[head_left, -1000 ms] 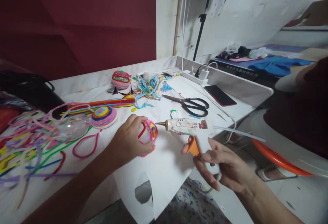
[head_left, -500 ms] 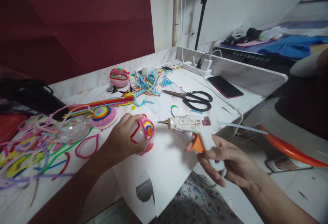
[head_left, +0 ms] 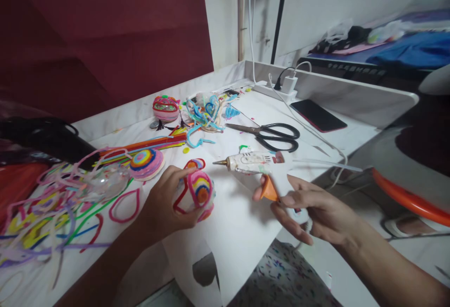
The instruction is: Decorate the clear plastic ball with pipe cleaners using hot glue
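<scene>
My left hand point(head_left: 164, 200) is wrapped round a clear ball decorated with pipe cleaners point(head_left: 199, 190), pink, blue, yellow and orange coils on its side and a red strip bent across it. An oval coiled piece point(head_left: 195, 163) shows just behind the ball. In my right hand point(head_left: 309, 208) is a white glue gun point(head_left: 260, 162) with an orange trigger, my fingers around its handle. Its metal nozzle points left, a little above and to the right of the ball, not touching it. A clear glue stick point(head_left: 326, 163) sticks out of its back end.
Scissors point(head_left: 277, 133), a phone point(head_left: 318, 115) and a power strip point(head_left: 274, 91) lie on the right and back of the table. Pipe cleaners point(head_left: 70, 222) spread over the left, near a rainbow-topped disc point(head_left: 146, 164). A decorated ball point(head_left: 166, 109) stands behind. White paper point(head_left: 235, 236) hangs over the front edge.
The oval coiled piece behind the ball has come into clearer view. The glue gun's nozzle sits slightly higher against the ball. The whole view has shifted a little; both grips stay the same.
</scene>
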A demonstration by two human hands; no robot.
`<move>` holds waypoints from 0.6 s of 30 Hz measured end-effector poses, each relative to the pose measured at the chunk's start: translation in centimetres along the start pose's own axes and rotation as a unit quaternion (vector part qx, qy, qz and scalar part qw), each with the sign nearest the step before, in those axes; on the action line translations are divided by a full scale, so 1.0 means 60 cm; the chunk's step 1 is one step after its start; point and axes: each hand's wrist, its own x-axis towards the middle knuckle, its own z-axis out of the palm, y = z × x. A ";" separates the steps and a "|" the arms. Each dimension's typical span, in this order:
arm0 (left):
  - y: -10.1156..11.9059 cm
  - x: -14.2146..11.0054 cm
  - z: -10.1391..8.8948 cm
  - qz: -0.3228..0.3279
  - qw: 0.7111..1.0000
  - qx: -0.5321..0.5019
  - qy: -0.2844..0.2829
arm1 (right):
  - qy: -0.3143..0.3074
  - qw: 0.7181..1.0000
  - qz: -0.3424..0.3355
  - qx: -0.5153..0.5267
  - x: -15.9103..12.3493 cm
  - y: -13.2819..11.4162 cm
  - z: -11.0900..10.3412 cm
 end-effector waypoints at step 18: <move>-0.012 -0.027 0.005 0.050 0.998 0.035 0.028 | -0.033 0.994 0.103 -0.017 0.050 -0.024 -0.017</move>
